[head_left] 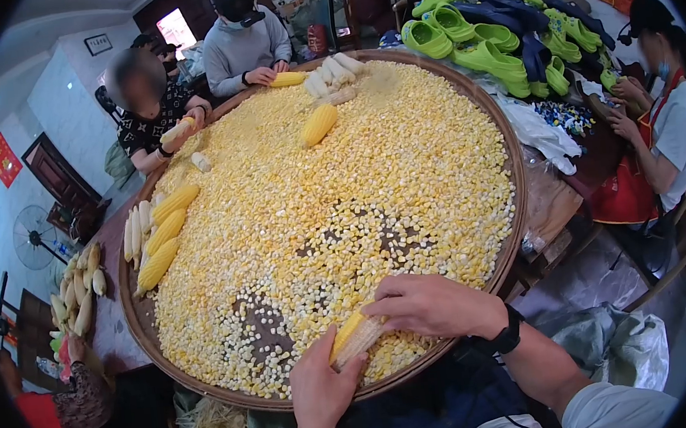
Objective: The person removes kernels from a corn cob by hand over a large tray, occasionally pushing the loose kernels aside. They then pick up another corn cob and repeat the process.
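A partly stripped corn cob (pixel 358 336) lies between my two hands over the near rim of a big round tray (pixel 141 331). My left hand (pixel 323 383) is wrapped around its lower left end. At the upper right end, the fingers of my right hand (pixel 430 305) press on the cob. Yellow kernels still cover its upper left side, while the side facing me is bare and pale. Loose corn kernels (pixel 275 196) spread over most of the tray, with dark patches of its bottom showing nearby.
Whole yellow ears (pixel 167 231) lie at the tray's left, bare cobs (pixel 335 73) at its far side. Two people handle corn across the tray. Green clogs (pixel 489 60) are piled at right, near a person in a red apron. More ears (pixel 78 293) sit on the left table.
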Demonstrator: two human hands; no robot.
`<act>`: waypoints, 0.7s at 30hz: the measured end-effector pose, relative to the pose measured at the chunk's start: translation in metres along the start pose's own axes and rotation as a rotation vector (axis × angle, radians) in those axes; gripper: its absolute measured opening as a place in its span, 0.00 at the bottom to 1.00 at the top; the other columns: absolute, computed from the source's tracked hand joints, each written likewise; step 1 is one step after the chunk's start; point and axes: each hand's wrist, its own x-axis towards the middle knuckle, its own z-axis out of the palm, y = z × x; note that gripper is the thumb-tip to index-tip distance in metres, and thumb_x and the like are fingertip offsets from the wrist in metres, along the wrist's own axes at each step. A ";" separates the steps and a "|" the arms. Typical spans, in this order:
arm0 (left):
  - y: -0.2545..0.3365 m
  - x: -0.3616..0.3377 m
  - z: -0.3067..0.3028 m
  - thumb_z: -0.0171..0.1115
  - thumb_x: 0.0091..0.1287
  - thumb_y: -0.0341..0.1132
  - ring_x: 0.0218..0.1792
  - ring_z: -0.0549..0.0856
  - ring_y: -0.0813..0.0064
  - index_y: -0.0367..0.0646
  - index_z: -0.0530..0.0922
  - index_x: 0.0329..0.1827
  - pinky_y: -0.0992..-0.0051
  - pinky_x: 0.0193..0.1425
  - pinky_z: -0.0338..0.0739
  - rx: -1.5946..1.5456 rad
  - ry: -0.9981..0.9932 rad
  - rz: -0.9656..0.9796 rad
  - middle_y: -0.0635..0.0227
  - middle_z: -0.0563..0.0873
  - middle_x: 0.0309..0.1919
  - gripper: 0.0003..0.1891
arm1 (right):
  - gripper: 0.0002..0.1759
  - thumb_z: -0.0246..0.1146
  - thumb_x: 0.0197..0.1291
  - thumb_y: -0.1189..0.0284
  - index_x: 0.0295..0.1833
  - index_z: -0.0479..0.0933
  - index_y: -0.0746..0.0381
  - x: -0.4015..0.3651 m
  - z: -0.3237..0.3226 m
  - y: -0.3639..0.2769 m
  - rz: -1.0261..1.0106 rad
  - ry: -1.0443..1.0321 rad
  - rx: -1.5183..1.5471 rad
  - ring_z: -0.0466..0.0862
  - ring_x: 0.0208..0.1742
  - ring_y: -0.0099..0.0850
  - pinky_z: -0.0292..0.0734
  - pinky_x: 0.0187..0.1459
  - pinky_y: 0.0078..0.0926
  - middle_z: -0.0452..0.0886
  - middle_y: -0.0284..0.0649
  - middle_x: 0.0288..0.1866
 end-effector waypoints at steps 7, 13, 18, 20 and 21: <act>0.002 -0.001 0.001 0.88 0.61 0.39 0.51 0.95 0.44 0.31 0.87 0.71 0.56 0.59 0.89 0.043 0.019 0.015 0.42 0.94 0.52 0.35 | 0.19 0.73 0.74 0.68 0.67 0.82 0.56 0.000 -0.001 -0.003 0.005 0.026 -0.017 0.87 0.58 0.48 0.86 0.53 0.47 0.81 0.43 0.55; 0.002 -0.001 -0.001 0.88 0.61 0.38 0.51 0.95 0.45 0.35 0.88 0.71 0.57 0.58 0.89 -0.028 0.038 0.090 0.45 0.94 0.52 0.35 | 0.28 0.73 0.75 0.67 0.78 0.81 0.52 0.002 -0.006 -0.011 0.056 -0.046 -0.068 0.87 0.54 0.46 0.85 0.50 0.47 0.80 0.43 0.53; 0.007 -0.002 -0.003 0.88 0.61 0.38 0.50 0.95 0.46 0.35 0.88 0.71 0.57 0.56 0.89 -0.033 0.022 0.043 0.47 0.94 0.51 0.35 | 0.25 0.73 0.75 0.67 0.75 0.83 0.52 0.003 -0.004 -0.011 0.032 -0.018 -0.095 0.87 0.53 0.45 0.85 0.48 0.46 0.80 0.42 0.52; 0.007 -0.002 -0.002 0.87 0.62 0.40 0.49 0.95 0.46 0.35 0.88 0.71 0.56 0.54 0.89 -0.022 0.016 0.049 0.48 0.94 0.52 0.35 | 0.24 0.73 0.75 0.67 0.73 0.83 0.52 0.002 -0.003 -0.010 0.028 -0.007 -0.113 0.88 0.53 0.45 0.85 0.48 0.45 0.81 0.42 0.51; 0.005 -0.002 -0.001 0.87 0.63 0.42 0.49 0.95 0.46 0.35 0.87 0.71 0.55 0.54 0.89 -0.014 0.016 0.061 0.49 0.94 0.52 0.35 | 0.23 0.73 0.75 0.68 0.73 0.83 0.53 0.002 -0.004 -0.009 0.028 -0.004 -0.102 0.88 0.53 0.45 0.85 0.48 0.45 0.81 0.42 0.52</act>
